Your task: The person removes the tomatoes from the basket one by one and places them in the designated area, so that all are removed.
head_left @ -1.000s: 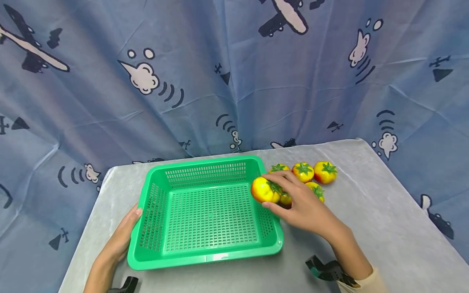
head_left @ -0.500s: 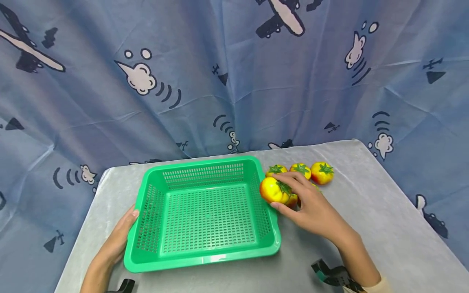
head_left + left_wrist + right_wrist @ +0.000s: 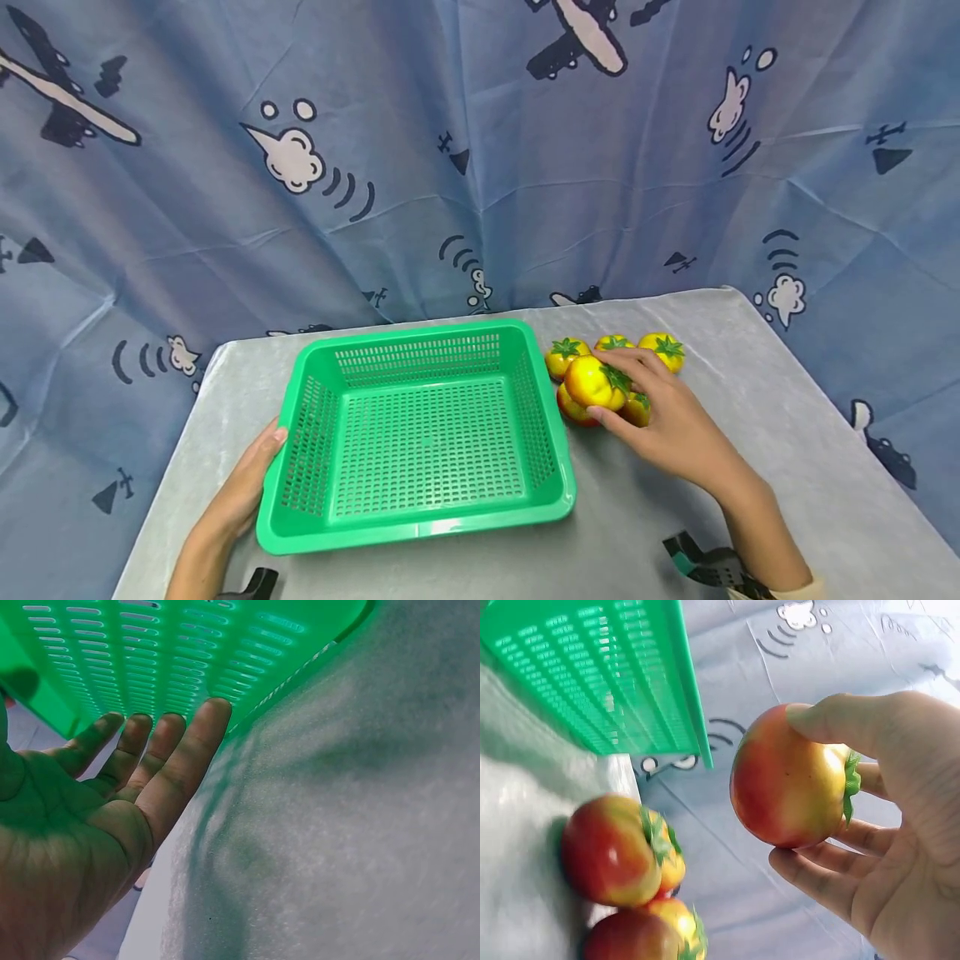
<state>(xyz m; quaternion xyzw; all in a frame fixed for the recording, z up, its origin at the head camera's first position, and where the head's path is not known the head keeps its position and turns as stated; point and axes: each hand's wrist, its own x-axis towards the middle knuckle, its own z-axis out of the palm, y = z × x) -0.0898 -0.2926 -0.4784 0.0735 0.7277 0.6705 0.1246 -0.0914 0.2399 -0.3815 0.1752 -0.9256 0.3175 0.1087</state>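
Note:
A green plastic basket (image 3: 427, 450) with slotted walls stands on the table, nothing inside it. My left hand (image 3: 243, 487) holds its left side, thumb at the rim and fingers (image 3: 184, 769) against the outer wall. To the right of the basket, my right hand (image 3: 667, 417) grips a yellow-and-red tomato (image 3: 591, 383) with a green leafy top. The right wrist view shows the thumb on one side of this tomato (image 3: 787, 780) and the fingertips on the other. It is held above the other tomatoes (image 3: 611, 851), overlapping them in the head view.
Several similar tomatoes (image 3: 566, 357) lie grouped close to the basket's right wall, some partly hidden by my right hand. A grey cloth covers the table (image 3: 795, 433). Behind it hangs a blue patterned curtain (image 3: 420, 167).
My right hand has moved right with the tomato, from the basket's right rim to over the group of tomatoes. The left hand and basket have stayed in place.

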